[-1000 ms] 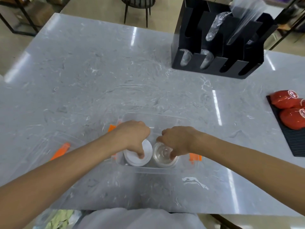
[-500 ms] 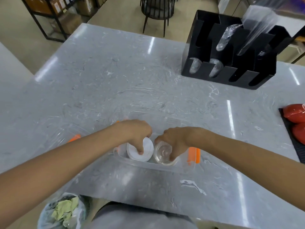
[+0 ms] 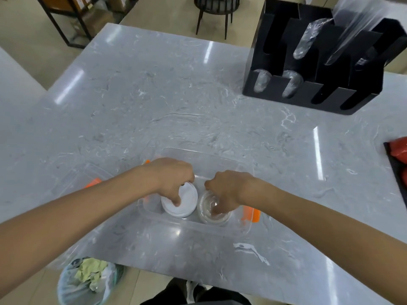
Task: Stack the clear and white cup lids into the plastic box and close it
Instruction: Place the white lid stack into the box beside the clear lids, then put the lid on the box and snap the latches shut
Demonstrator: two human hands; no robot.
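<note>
Inside one plastic box (image 3: 220, 160), two hands (image 3: 174, 177) (image 3: 226, 190) grip two lid stacks (image 3: 187, 199) (image 3: 207, 208).

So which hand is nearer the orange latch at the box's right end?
Right. The right hand sits on the clear lids just beside that latch; the left hand is farther away, on the white lids.

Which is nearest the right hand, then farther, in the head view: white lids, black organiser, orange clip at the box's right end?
1. Orange clip, just right of the right hand.
2. White lids, to its left.
3. Black organiser, far corner.
</note>
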